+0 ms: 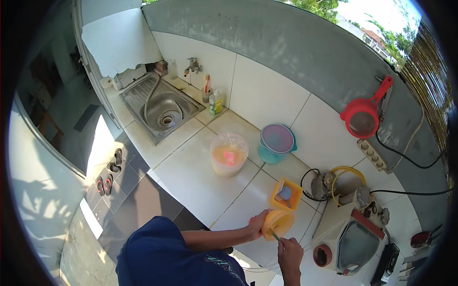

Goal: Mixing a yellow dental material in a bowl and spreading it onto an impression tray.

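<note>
A yellow cup-like bowl (285,218) is tilted above the counter, its mouth turned towards my right side. My left hand (258,225) is closed around its left side. My right hand (290,253) grips a slim green-handled tool (274,234), whose far end reaches into the bowl; what kind of tool it is cannot be made out. Just beyond the bowl stands a square orange-yellow container (297,191) with a rounded grey-blue thing (285,193) in it. A bit of pink shows beside my left fingers, too small to name.
A whitish bucket (220,167) holds something pink. Beside it is a lidded teal tub (273,155). A steel sink (155,107) and a bottle (216,102) lie farther left. At right stand a beige machine (329,238), a yellow hose (359,172) and a wall-hung red strainer (350,107).
</note>
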Action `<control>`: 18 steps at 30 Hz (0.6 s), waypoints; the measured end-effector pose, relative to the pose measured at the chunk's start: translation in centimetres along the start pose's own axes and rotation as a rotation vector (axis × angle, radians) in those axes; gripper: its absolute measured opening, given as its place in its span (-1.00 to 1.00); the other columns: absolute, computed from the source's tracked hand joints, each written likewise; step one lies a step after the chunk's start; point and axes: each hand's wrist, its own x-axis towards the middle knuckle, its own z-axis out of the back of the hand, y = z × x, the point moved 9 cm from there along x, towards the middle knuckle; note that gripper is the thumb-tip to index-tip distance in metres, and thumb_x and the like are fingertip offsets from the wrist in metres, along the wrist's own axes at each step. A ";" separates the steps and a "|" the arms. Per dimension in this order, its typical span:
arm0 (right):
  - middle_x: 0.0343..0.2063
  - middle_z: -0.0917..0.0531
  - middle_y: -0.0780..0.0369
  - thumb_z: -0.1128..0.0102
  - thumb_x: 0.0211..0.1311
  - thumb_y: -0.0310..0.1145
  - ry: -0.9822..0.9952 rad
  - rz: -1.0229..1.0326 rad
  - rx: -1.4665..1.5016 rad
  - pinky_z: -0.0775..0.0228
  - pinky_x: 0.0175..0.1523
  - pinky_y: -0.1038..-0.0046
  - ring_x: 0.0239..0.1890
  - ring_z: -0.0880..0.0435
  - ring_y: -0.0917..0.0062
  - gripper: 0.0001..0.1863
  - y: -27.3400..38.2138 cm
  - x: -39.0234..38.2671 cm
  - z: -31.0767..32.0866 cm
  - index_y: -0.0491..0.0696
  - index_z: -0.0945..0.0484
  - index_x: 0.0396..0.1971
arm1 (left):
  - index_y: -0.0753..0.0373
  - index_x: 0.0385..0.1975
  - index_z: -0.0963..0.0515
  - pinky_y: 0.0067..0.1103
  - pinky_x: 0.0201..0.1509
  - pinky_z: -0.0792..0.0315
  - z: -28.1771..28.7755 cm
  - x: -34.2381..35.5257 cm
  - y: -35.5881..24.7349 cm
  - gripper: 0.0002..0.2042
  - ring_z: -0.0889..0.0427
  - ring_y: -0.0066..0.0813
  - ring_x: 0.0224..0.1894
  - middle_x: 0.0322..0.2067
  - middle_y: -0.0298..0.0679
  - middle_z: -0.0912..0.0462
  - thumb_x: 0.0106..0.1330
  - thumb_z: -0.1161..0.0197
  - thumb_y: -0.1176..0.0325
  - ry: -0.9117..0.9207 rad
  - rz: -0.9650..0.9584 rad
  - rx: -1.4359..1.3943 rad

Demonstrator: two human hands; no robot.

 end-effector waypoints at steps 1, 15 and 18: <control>-0.43 -0.59 0.17 -0.20 0.19 -0.35 0.007 -0.025 -0.095 -0.49 -0.32 0.22 -0.46 -0.63 0.23 -0.86 -1.0 1.1 0.2 0.01 -0.68 -0.29 | 0.16 0.09 -0.40 -0.46 0.15 -0.48 -0.2 -0.2 -0.9 -0.60 -0.57 -0.47 0.01 -0.03 -0.26 -0.55 0.50 0.11 0.00 -0.016 -0.040 -0.022; -0.47 -0.61 0.15 -0.30 0.03 -0.42 -0.058 0.441 -0.030 -0.47 -0.31 0.24 -0.44 -0.65 0.24 -0.87 10.8 8.2 1.1 -0.03 -0.71 -0.37 | 0.19 0.12 -0.37 -0.38 0.15 -0.49 -0.5 -2.3 -9.4 -0.48 -0.57 -0.37 0.03 0.01 -0.20 -0.53 0.49 0.20 -0.12 0.102 -0.017 -0.293; -0.45 -0.59 0.19 -0.24 0.09 -0.44 0.041 0.382 -0.259 -0.51 -0.37 0.27 -0.42 -0.68 0.31 -0.87 8.6 9.6 0.7 -0.02 -0.67 -0.34 | 0.17 0.12 -0.37 -0.44 0.09 -0.49 -0.4 -2.6 -10.9 -0.52 -0.56 -0.40 0.02 0.01 -0.24 -0.52 0.49 0.15 -0.10 0.032 0.000 -0.165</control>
